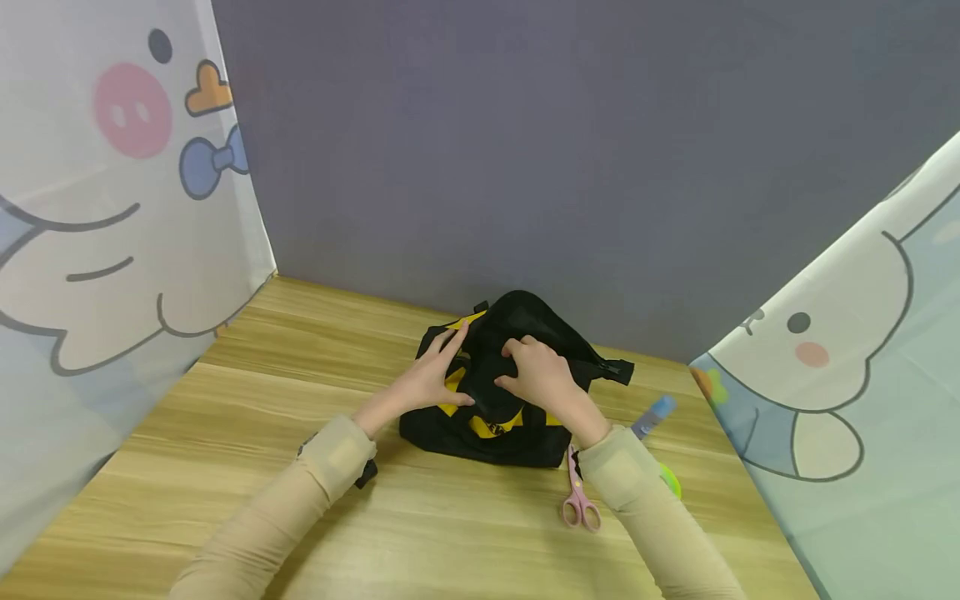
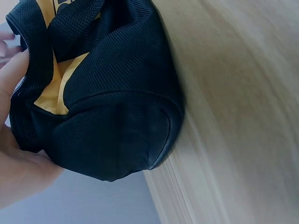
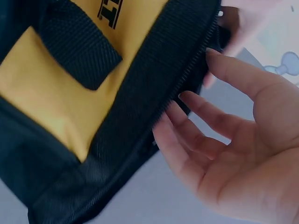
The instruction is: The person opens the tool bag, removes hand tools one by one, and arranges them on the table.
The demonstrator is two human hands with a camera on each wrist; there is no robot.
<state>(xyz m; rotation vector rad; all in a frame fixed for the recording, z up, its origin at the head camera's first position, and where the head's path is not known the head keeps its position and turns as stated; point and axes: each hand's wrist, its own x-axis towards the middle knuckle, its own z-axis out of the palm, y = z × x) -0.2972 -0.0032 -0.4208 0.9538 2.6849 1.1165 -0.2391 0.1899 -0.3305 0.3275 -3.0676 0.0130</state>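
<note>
A black tool bag with yellow panels stands on the wooden table against the grey back wall, its zipped top gaping. My left hand spreads thumb and fingers across the left part of the opening. In the left wrist view, that hand lies along the zipper-lined rim. Over the right part of the opening is my right hand, thumb apart from its loosely bent fingers. The right wrist view has these fingertips right at the zipper edge. Inside the bag is mostly hidden.
Pink-handled scissors lie just in front of the bag's right end. A blue-capped tube and a bright green round thing are partly behind my right forearm. Cartoon-printed cloths border the table on both sides.
</note>
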